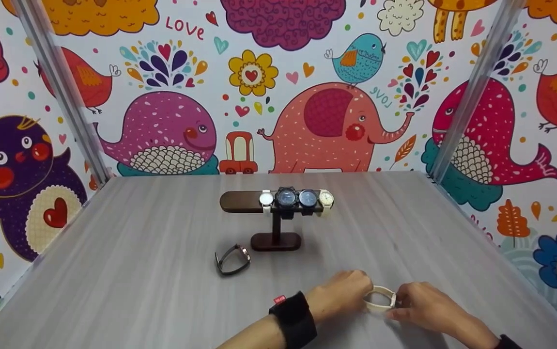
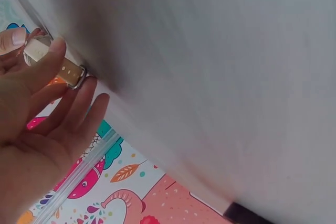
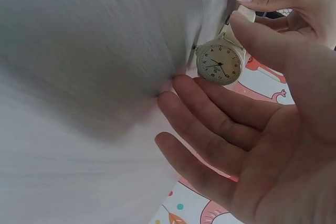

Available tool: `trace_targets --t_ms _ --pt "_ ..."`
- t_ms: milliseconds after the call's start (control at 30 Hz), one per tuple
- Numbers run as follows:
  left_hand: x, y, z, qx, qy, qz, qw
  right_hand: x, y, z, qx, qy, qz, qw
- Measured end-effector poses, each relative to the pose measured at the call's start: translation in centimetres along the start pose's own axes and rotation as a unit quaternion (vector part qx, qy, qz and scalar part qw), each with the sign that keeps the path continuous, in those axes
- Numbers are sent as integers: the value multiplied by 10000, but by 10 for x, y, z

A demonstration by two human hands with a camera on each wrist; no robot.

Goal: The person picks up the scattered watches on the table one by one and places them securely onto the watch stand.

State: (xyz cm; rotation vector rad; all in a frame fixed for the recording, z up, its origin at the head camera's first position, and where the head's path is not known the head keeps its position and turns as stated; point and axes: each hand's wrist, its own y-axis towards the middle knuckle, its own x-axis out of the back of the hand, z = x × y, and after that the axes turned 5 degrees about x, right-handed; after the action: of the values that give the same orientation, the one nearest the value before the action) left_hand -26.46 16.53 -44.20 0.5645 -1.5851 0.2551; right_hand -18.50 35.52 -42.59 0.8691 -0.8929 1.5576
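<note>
A cream wristwatch [image 1: 379, 308] stands on its side near the table's front right, its strap forming a loop between my two hands. My left hand [image 1: 340, 296] pinches the strap by the metal buckle [image 2: 80, 77]. On the opposite side, my right hand [image 1: 428, 308] holds the watch near its case, thumb on the strap and fingers beside the round dial [image 3: 220, 64]. The dial has dark numerals and faces the right palm. In the head view the left fingertips are hidden behind the hand.
Behind the hands stands a dark brown watch stand [image 1: 239, 202] carrying several watches, light and dark, on the right part of its bar. A dark-strapped watch [image 1: 232, 273] lies left of its base. Patterned walls [image 1: 249, 111] border the grey table [image 1: 138, 271].
</note>
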Motion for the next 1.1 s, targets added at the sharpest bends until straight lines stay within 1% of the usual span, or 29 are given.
trace_targets --t_ms 167,267,367,467,567,667,733,800,933,1000,1100 --pt "-1 -1 2 1 -349 -27 9994 0 2 1 4 57 -84 9999" --pt "0 -3 4 37 -565 16 9984 0 3 3 -25 118 -138 9998" --pt "1 -5 8 108 -678 39 9976 2 4 6 182 59 -341 9992" --pt "3 -6 13 250 -889 70 9957 3 5 10 531 -111 -632 9965" --pt "4 -8 18 406 -1129 0 9928 5 5 16 679 -239 -869 9936" --pt "8 -10 24 580 -1565 -116 9859 6 6 23 746 -254 -1077 9911" --pt "12 -11 28 680 -1860 -196 9800 7 7 28 835 -233 -1253 9883" --pt "17 -14 31 802 -2138 -234 9733 7 7 32 1072 -238 -1539 9820" --pt "27 -19 36 937 -2566 -317 9614 7 8 40 1505 -132 -2094 9661" --pt "30 -21 37 965 -2840 -375 9532 8 9 45 1534 43 -2241 9624" --pt "33 -24 37 994 -3346 -459 9360 10 10 52 1422 293 -2362 9608"
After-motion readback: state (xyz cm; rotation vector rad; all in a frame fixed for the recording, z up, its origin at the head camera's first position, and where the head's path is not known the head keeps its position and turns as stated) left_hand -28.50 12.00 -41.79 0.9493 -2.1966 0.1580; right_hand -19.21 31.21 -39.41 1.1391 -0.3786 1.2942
